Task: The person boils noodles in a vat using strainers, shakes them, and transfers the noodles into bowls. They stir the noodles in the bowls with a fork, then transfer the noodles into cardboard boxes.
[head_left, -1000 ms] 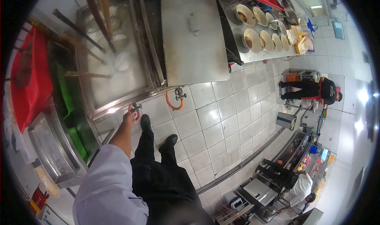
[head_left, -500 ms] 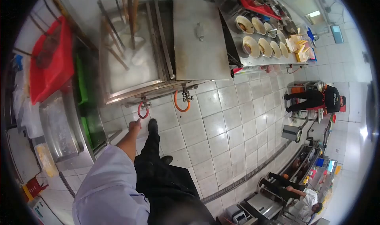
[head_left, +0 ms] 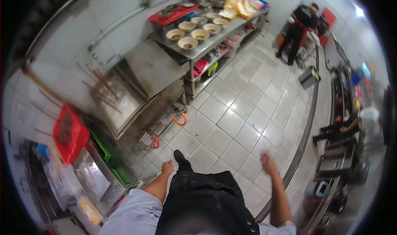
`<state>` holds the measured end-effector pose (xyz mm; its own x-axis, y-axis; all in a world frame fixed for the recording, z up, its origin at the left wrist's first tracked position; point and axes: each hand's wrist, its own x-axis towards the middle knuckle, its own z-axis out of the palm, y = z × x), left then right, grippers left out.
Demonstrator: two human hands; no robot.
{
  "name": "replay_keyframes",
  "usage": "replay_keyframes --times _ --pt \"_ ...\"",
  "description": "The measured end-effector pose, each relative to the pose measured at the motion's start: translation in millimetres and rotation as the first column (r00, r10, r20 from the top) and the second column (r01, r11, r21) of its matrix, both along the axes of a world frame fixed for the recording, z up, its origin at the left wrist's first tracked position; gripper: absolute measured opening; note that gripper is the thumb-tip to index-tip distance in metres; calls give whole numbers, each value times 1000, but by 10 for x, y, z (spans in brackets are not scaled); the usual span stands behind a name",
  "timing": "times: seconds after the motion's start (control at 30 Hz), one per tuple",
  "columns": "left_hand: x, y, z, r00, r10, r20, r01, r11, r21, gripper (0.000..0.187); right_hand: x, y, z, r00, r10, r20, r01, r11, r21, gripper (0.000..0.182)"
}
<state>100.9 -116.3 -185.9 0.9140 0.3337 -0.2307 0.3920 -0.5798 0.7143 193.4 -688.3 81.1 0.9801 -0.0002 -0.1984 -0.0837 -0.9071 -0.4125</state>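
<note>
My left hand hangs low in front of my black apron, its fingers loosely curled and nothing visible in them. Closest to it are the red ring-shaped hose and the valve under the steaming cooker. On the other side, my right hand is raised over the tiled floor, touching nothing; motion smears its fingers. An orange hose curves from a second valve. Wooden-handled tools stand in the cooker beside its metal lid.
Several bowls with food sit on a steel table ahead. To the left are a red basket and a steel tray. One person works at the back, another person at the right. A bin stands near a floor drain.
The view has turned rightward toward the bowl table, and the cooker now sits farther left. My right hand has come into view. My left hand is apart from the red hose.
</note>
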Motion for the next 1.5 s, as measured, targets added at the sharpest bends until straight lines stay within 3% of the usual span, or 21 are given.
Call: replay_keyframes --times 0.03,0.07,0.1,0.17,0.2,0.23,0.3,0.4,0.43,0.57,0.73,1.0,1.2,1.23,1.27,1.3,1.33,1.37,1.4,1.43,1.5 --pt "51 -121 68 996 -9 -89 7 1000 -24 60 277 412 1032 979 -41 200 -14 963 267 28" --pt "59 -155 3 995 -35 -92 36 999 4 60 364 802 1943 974 -92 208 -7 901 433 32" --pt "111 -147 -195 961 -138 -241 73 963 -260 53 351 1088 2634 982 -110 154 -47 642 765 41" --pt "176 -138 -473 807 -401 -433 -28 707 -707 49 98 1420 3659 968 74 242 -249 444 861 59" --pt "221 -379 110 771 -278 -573 -158 788 -595 48 -86 1604 4067 971 75 227 -238 381 893 52" --pt "246 -387 -372 750 -289 -594 -103 837 -538 47 -199 1692 4336 953 161 258 -295 289 911 53" --pt "334 -447 15 762 -288 -581 -20 885 -465 41 -396 1962 4538 933 137 334 -355 180 917 43" --pt "318 -448 315 935 -338 -112 229 811 -538 49 -341 2372 4477 826 242 509 -524 -5 852 41" --pt "298 -457 395 947 -318 -46 245 809 -534 48 -337 2524 4508 785 272 557 -562 -69 824 41" --pt "357 -337 747 967 -248 56 244 847 -472 45 -330 2986 4537 679 369 635 -594 -232 770 38" --pt "377 26 801 987 -158 5 149 917 -369 40 -309 3449 4562 545 467 696 -603 -359 712 35" --pt "145 682 476 963 -33 -267 -26 976 -215 33 14 3880 4402 431 564 704 -632 -367 682 30" --pt "36 939 262 952 56 -299 -116 976 -187 28 595 4121 4077 296 722 625 -746 -234 623 27" --pt "26 979 277 964 7 -265 -27 997 -72 28 770 4176 3966 276 774 570 -764 -183 619 26" --pt "-10 1039 257 968 -123 -217 162 972 172 27 945 4205 3812 251 842 477 -823 -74 563 25" --pt "-49 1092 247 956 -230 -183 289 848 445 26 1126 4243 3554 256 888 382 -808 -20 588 26" --pt "-75 1092 342 973 -176 -147 223 880 420 26 1294 4271 3372 306 924 229 -802 120 585 28" --pt "68 1040 628 954 215 -209 -257 946 -198 23 1429 4298 2957 374 887 271 -814 174 555 28" --pt "57 1035 708 894 400 -202 -444 730 -519 23 1570 4289 2624 418 893 168 -802 276 530 28" --pt "16 1082 793 878 434 -202 -471 705 -529 23 1653 4257 2268 507 860 55 -728 392 562 28" --pt "-143 1193 890 944 325 -59 -313 823 -474 31 1721 4139 1515 612 782 -118 -608 560 563 29"
